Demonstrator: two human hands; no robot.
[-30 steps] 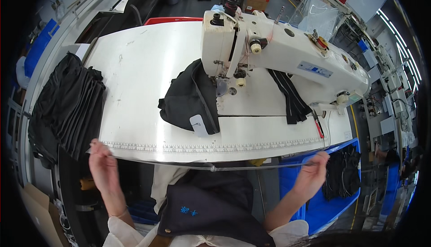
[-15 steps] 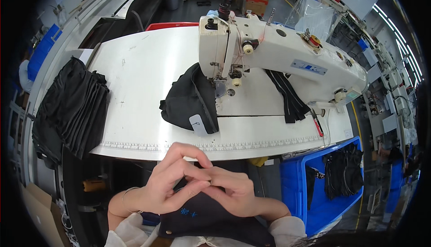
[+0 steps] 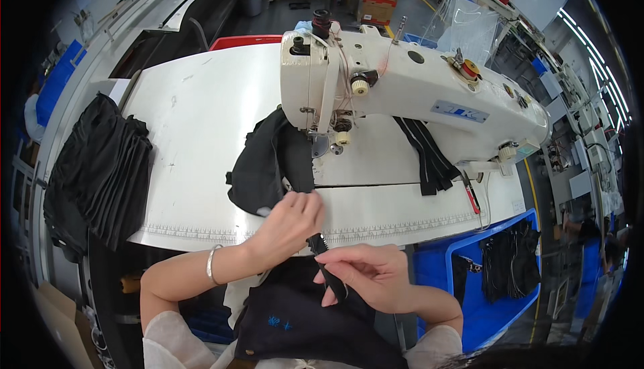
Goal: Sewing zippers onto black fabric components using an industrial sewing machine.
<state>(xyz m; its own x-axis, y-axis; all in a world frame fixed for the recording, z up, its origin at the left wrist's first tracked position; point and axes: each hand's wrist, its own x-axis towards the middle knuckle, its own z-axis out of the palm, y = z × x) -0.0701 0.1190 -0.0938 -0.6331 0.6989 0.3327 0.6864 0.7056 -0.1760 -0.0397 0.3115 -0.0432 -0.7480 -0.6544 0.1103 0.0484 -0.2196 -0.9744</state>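
My left hand (image 3: 288, 225), wearing a bangle at the wrist, is closed at the near edge of the black folded fabric piece (image 3: 255, 164) under the needle, gripping the upper end of a black zipper strip (image 3: 318, 247). The strip runs down to my right hand (image 3: 369, 278), whose thumb and fingers pinch it over my dark apron (image 3: 295, 329). The white sewing machine (image 3: 416, 80) stands over the fabric. More black zipper strips (image 3: 426, 154) lie right of the needle, beside red-handled snips (image 3: 473, 198).
A pile of black fabric pieces (image 3: 94, 168) hangs over the left end of the white table (image 3: 168, 141). A blue bin (image 3: 436, 275) with black zippers is below the right side, a red tray (image 3: 238, 40) behind the table, and a cardboard box (image 3: 60, 308) lower left.
My hands came together from wide apart along a long thin strip. My left hand has since moved up to the fabric piece, and the black zipper now runs between both hands.
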